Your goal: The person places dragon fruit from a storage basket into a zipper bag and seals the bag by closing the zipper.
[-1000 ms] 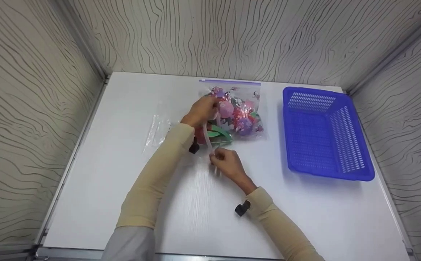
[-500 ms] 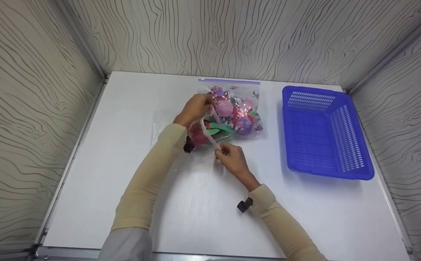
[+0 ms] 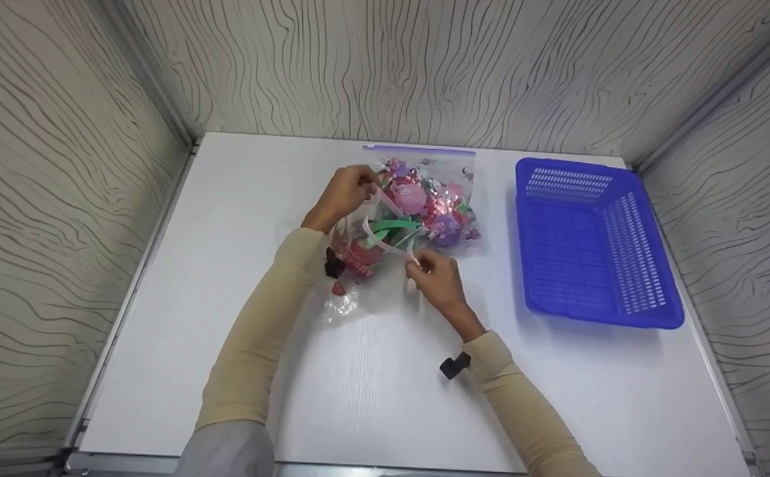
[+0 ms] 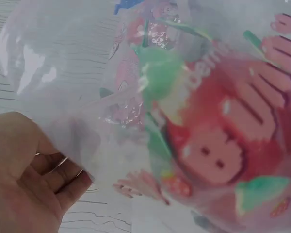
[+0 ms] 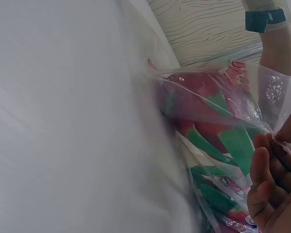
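A clear plastic zip bag (image 3: 358,265), with something red and green inside, stands between my hands, its mouth pulled apart. My left hand (image 3: 345,192) pinches the pale zip edge at the far left corner. With thumb and finger, my right hand (image 3: 439,278) pinches the near right part of that edge; the right wrist view shows the plastic (image 5: 280,141) bunched between the fingertips. Pink figures and small strawberries are printed on the bag (image 4: 218,155). Its red content (image 5: 194,102) has green leaf-like strips (image 5: 236,150).
Behind lies a second clear bag with a purple zip (image 3: 418,150), filled with pink, red and purple pieces. A blue slotted basket (image 3: 534,265) stands at the right of the white table (image 3: 358,397). Patterned panels (image 3: 425,66) enclose the back and sides.
My left hand has moved left and slightly back, my right hand right and slightly back. The bag's mouth has widened between them, and its printed lower part has swung toward me.
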Demonstrator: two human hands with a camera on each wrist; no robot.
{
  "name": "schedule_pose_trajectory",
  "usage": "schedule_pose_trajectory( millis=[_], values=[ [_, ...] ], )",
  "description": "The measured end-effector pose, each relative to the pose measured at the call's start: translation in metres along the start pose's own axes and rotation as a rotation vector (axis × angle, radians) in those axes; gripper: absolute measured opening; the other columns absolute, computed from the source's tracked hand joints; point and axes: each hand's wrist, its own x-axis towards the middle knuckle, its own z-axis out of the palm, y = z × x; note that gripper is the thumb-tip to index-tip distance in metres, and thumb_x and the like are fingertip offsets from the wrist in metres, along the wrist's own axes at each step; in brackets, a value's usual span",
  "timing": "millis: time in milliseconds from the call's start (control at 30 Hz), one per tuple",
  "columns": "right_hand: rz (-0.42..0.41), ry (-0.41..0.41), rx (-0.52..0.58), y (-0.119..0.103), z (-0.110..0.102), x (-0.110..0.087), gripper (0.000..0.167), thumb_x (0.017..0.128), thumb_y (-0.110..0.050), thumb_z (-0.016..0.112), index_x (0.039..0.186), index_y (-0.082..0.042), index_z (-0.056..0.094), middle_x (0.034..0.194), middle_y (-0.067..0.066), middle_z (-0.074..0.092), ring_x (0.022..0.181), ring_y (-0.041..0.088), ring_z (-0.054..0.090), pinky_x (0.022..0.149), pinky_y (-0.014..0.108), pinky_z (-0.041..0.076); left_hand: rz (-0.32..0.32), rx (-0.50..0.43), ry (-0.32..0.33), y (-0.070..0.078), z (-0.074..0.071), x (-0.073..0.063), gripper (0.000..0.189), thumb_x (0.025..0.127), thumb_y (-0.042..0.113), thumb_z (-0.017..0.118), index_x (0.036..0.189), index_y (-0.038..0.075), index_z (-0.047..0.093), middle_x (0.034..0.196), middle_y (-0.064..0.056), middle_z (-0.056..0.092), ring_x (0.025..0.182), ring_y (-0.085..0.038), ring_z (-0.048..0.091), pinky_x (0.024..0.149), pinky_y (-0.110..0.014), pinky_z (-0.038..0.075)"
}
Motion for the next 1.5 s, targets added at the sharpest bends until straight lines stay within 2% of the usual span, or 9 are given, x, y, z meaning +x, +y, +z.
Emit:
schedule_pose_trajectory(
  millis=[167,300,633,867,1000,1300,1500],
  values=[
    [-0.002,0.022,0.004,0.001,-0.003,0.003,0.01,0.097,-0.01,0.071,0.089,-0.003,0.075,0.075,0.007,0.073,0.061,0.008,0.058,0.052,0.019,0.049,0.037,-0.064,0.027,-0.005,-0.005,-0.003,0.019,0.108,0.002,0.056,0.116,-0.006,0.072,0.114,-0.02,0.073,0.102,-0.035,0.073,0.089,-0.039,0.061],
    [-0.008,0.041,0.01,0.001,-0.006,0.005,0.011,0.097,-0.01,0.071,0.089,-0.003,0.074,0.075,0.008,0.074,0.06,0.009,0.057,0.052,0.019,0.049,0.04,-0.087,0.043,-0.008,-0.01,-0.005,0.018,0.107,0.002,0.057,0.115,-0.005,0.071,0.113,-0.02,0.072,0.104,-0.04,0.073,0.088,-0.04,0.061],
    [-0.017,0.07,0.012,-0.001,-0.011,0.011,0.011,0.097,-0.008,0.071,0.088,-0.002,0.075,0.075,0.011,0.076,0.056,0.007,0.058,0.049,0.019,0.047,0.024,-0.127,0.069,-0.009,-0.019,-0.012,0.017,0.108,0.004,0.057,0.115,-0.004,0.071,0.111,-0.019,0.071,0.099,-0.03,0.071,0.085,-0.036,0.059],
    [-0.003,0.095,0.022,-0.002,-0.016,0.014,0.011,0.098,-0.011,0.072,0.09,-0.004,0.075,0.078,0.012,0.077,0.058,0.01,0.057,0.051,0.019,0.047,0.017,-0.2,0.093,-0.006,-0.024,-0.019,0.017,0.108,0.002,0.056,0.115,-0.003,0.07,0.106,-0.017,0.069,0.093,-0.025,0.069,0.089,-0.047,0.063],
    [0.001,0.1,0.024,-0.002,-0.019,0.014,0.012,0.1,-0.011,0.071,0.091,-0.003,0.074,0.08,0.014,0.077,0.058,0.012,0.058,0.051,0.02,0.047,0.012,-0.225,0.117,-0.008,-0.026,-0.023,0.016,0.108,0.003,0.057,0.115,-0.001,0.07,0.103,-0.012,0.067,0.089,-0.022,0.067,0.088,-0.048,0.064],
    [0.024,0.116,0.057,-0.004,-0.023,0.017,0.012,0.103,-0.014,0.071,0.099,-0.003,0.076,0.087,0.016,0.076,0.061,0.014,0.058,0.053,0.019,0.049,0.063,-0.263,0.162,-0.009,-0.031,-0.029,0.014,0.107,0.002,0.059,0.114,-0.002,0.071,0.101,-0.011,0.067,0.091,-0.027,0.069,0.085,-0.047,0.065],
    [0.002,0.141,0.074,-0.008,-0.025,0.019,0.013,0.103,-0.011,0.071,0.1,0.0,0.075,0.089,0.021,0.076,0.061,0.014,0.056,0.053,0.016,0.047,0.078,-0.276,0.184,-0.007,-0.035,-0.033,0.013,0.106,0.002,0.061,0.113,-0.003,0.071,0.099,-0.011,0.067,0.091,-0.031,0.071,0.082,-0.043,0.066]
  ],
)
